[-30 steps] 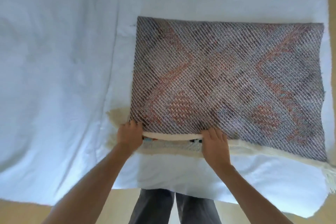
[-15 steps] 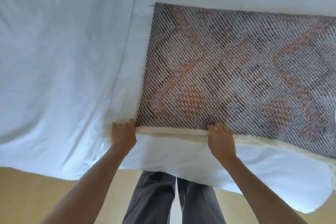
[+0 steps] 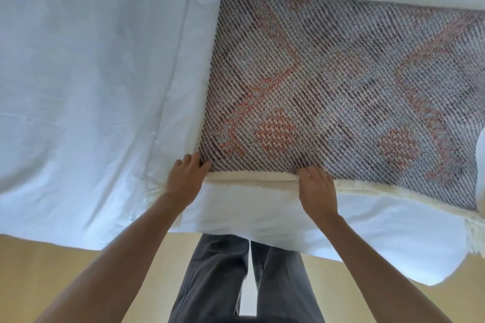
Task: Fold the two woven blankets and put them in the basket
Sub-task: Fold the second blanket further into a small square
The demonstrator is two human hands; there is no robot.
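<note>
The grey-and-rust woven blanket (image 3: 341,81) lies folded flat, cream fringe (image 3: 252,178) along its near edge.

**Colours on the sheet**

The woven blanket (image 3: 341,81) has a fine diagonal weave of grey, dark and white threads, with orange-red diamonds and zigzag lines. Its fringe (image 3: 249,178), towards the near edge of the white sheet (image 3: 91,73), is cream. The floor (image 3: 52,270) is tan and the trousers (image 3: 215,278) are dark grey.

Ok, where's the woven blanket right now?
In the head view the woven blanket lies flat on the white sheet, right of centre; the left hand holds its near left corner, the right hand its near edge.
</note>
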